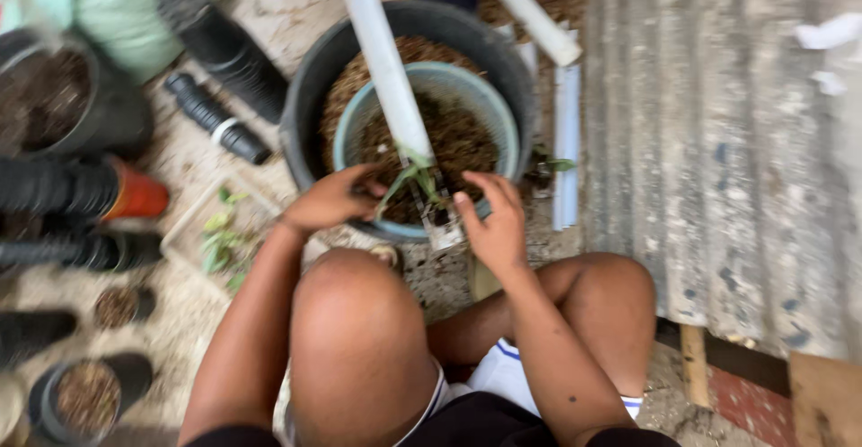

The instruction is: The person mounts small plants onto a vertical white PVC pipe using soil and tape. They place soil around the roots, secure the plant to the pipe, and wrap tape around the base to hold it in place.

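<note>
- Head view: the person sits low with both knees bent, and both hands reach into a pale blue-green pot [503,110] that stands inside a big black tub [310,110].
- Both the pot and the tub hold brown fibrous soil; the soil in the pot looks darker.
- The left hand [334,200] rests at the near left rim of the pot, with fingers curled toward a small green seedling [415,176]. The picture is blurred here, so I cannot tell if the fingers really pinch the stem or only touch it.
- The right hand [496,223] is at the near right rim of the pot, just beside the seedling, with fingers half bent and spread; it seems to press on the soil and grips nothing I can see.
- The seedling stands near the middle of the pot, at the lower end of a white pipe [388,70] that leans over the tub from the top of the picture.
- A second white pipe [530,12] lies across the far right rim of the tub, and a flat white strip [566,142] lies on the ground to the right of it.
- To the left, a shallow tray [184,232] with more small green plants lies on the ground, near stacks of black nursery pots [220,48].
- A grey corrugated sheet [718,142] covers the right side.
</note>
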